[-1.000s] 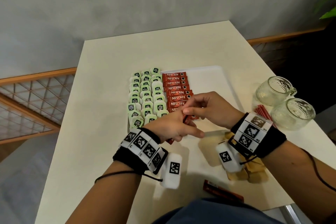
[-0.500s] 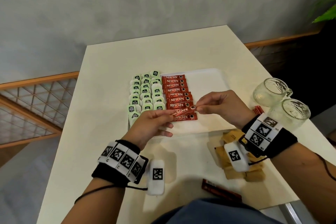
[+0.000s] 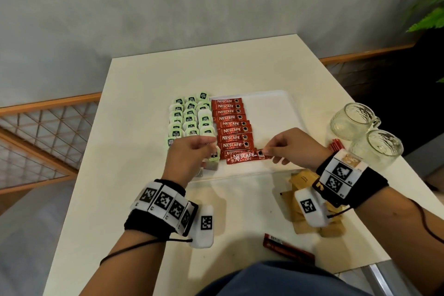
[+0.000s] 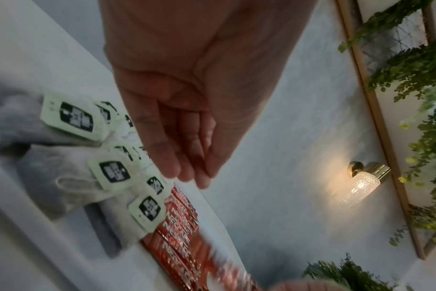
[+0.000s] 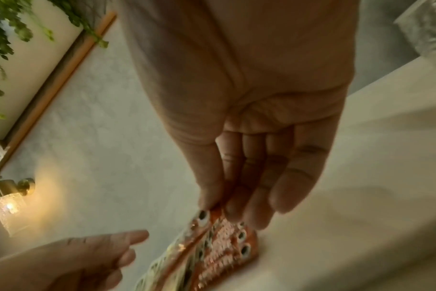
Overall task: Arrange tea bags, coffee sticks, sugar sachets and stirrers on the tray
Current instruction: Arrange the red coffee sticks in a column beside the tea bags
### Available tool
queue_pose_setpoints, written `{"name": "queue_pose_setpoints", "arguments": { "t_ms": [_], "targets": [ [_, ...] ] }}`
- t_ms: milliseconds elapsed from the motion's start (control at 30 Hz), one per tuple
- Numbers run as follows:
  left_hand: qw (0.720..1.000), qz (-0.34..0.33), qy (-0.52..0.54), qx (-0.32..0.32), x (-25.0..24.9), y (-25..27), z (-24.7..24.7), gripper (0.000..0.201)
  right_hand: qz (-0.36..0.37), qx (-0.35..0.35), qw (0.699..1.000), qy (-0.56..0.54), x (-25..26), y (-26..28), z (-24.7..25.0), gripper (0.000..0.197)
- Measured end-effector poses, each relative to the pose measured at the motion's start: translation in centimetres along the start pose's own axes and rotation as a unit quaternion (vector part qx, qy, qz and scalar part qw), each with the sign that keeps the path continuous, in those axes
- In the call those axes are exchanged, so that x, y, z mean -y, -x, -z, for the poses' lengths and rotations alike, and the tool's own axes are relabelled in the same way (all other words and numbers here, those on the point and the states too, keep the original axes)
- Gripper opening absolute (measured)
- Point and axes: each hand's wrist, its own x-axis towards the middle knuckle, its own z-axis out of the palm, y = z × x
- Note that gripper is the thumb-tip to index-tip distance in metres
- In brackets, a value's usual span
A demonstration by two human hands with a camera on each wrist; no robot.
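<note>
A white tray (image 3: 269,113) lies mid-table. Its left side carries rows of green-tagged tea bags (image 3: 189,115) (image 4: 112,171). Beside them runs a column of red coffee sticks (image 3: 231,125) (image 4: 179,226). My right hand (image 3: 265,151) (image 5: 219,206) pinches the right end of one more coffee stick (image 3: 242,157) (image 5: 199,222), low over the near end of that column. Holding nothing, my left hand (image 3: 207,145) (image 4: 194,177) hovers over the nearest tea bags with its fingers relaxed. Brown sugar sachets (image 3: 302,182) lie in a heap off the tray, partly under my right wrist. Red stirrers (image 3: 335,148) lie by the mugs.
Two glass mugs (image 3: 348,120) (image 3: 377,149) stand at the table's right edge. A loose coffee stick (image 3: 288,246) lies near the front edge. The tray's right half is bare white. A railing runs behind the table on the left.
My left hand let go of the coffee stick and drew left over the tea bags. The right hand carried the stick down to the near end of the column.
</note>
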Motion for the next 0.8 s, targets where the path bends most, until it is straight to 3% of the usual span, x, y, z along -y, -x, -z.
{"name": "queue_pose_setpoints", "arguments": {
  "t_ms": [100,233,533,800],
  "targets": [
    [0.999,-0.014,-0.016,-0.047,0.0,-0.4,0.8,0.015,-0.042,0.003,0.998,0.055,-1.5,-0.2,-0.6,0.013],
    [0.997,-0.015,-0.012,-0.068,0.1,-0.6,0.9,0.017,-0.044,-0.028,0.995,0.083,-2.1,-0.4,-2.1,0.014],
    [0.997,-0.005,-0.001,-0.073,0.6,-1.0,0.9,0.018,-0.05,-0.062,0.993,0.083,-1.6,-1.8,-3.4,0.014],
    [0.989,-0.085,-0.101,-0.073,0.0,-1.0,0.6,0.016,-0.056,-0.068,0.992,0.091,-1.5,-2.1,-3.0,0.03]
  ]
}}
